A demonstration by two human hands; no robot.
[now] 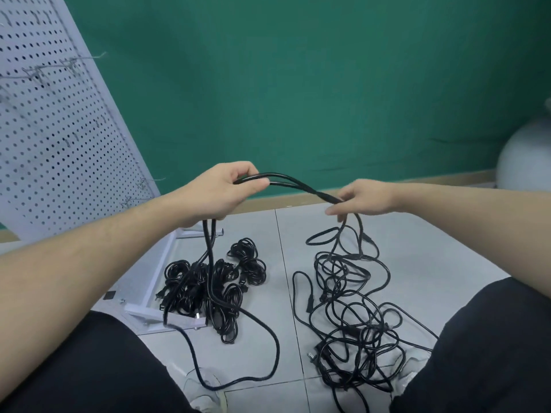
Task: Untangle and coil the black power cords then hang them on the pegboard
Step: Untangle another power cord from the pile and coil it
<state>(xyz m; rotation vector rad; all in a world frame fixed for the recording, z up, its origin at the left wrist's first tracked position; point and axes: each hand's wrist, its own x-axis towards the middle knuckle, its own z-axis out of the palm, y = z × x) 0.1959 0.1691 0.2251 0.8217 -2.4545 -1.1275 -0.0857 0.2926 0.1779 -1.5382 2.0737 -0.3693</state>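
Observation:
My left hand (222, 193) grips a doubled black power cord (293, 183) between thumb and fingers. Two strands run from it to my right hand (359, 199), which pinches them loosely. Below my left hand the cord hangs down to a long loop on the floor (268, 365). From my right hand more cord drops into a tangled heap of black cords (351, 317) on the floor at right. A pile of coiled black cords (214, 289) lies at centre left. The white pegboard (53, 129) leans at the left, with wire hooks (68, 64) on it.
The pegboard's white metal foot (155, 281) lies on the grey tiled floor by the coiled pile. My knees in black trousers (89, 368) frame the view, with white shoes (205, 391) below. A green wall is ahead and a grey ball (527, 156) sits far right.

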